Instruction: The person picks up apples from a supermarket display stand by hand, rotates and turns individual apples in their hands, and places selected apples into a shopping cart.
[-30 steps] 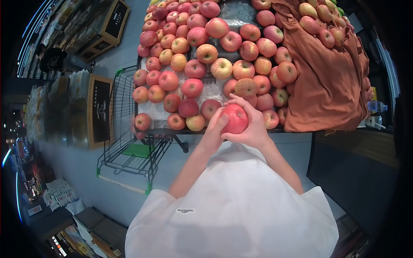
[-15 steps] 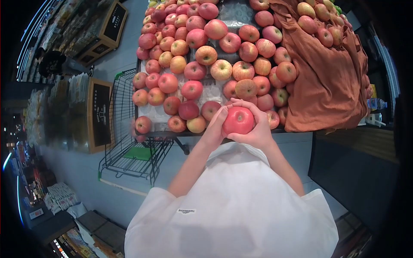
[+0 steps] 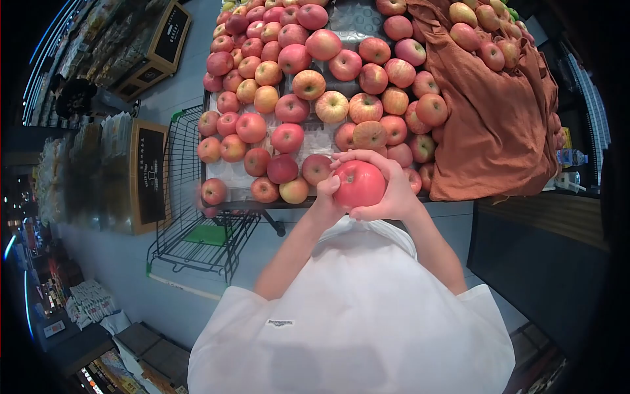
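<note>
A glossy red apple [image 3: 360, 184] is held in front of my white shirt, at the near edge of the fruit display. My right hand [image 3: 398, 190] curls around its far and right sides, the thumb along its near side. My left hand [image 3: 326, 197] closes on its left side, thumb pressed to the skin and the other fingers mostly hidden. The apple's stem end is tilted to the left. Just beyond my hands, more apples lie on the display, among them a dark red apple [image 3: 317, 169] and a yellowish apple [image 3: 293, 190].
A rust-brown cloth [image 3: 489, 131] drapes over the display's right side, with several apples on top. To the left stands a green-edged wire shopping cart [image 3: 197, 240]. A wooden-framed bakery shelf [image 3: 148, 174] is beyond it. A dark counter [image 3: 531, 243] stands at the right.
The red apple has turned in my hands, its stem end now tipped left and farther away. My left hand has slid lower and left. The whole view has shifted slightly.
</note>
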`<action>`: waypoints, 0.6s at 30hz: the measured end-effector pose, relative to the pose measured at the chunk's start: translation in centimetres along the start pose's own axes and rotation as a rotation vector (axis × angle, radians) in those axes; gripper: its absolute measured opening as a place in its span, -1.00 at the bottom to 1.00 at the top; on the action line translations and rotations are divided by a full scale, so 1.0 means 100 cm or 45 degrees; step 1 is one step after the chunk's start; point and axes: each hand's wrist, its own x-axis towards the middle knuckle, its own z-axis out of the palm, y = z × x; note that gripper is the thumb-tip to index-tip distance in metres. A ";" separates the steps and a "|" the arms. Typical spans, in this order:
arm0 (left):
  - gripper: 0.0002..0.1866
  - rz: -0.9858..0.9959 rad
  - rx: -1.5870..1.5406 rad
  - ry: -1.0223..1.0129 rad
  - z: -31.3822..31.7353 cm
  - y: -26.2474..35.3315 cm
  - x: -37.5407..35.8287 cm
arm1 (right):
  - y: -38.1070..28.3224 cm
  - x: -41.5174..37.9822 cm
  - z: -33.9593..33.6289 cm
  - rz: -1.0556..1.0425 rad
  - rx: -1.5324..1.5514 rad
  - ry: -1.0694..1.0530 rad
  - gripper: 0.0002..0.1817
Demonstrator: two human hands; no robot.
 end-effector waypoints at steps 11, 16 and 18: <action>-0.35 0.167 0.069 0.330 0.007 0.003 0.002 | 0.039 0.002 0.025 -0.248 -0.606 0.355 -0.10; -0.27 0.037 0.107 0.187 0.000 0.009 -0.006 | 0.017 0.005 0.026 -0.276 -0.737 0.257 -0.19; -0.25 -0.038 0.104 0.098 -0.005 0.013 -0.010 | 0.011 0.006 0.023 -0.270 -0.732 0.165 -0.22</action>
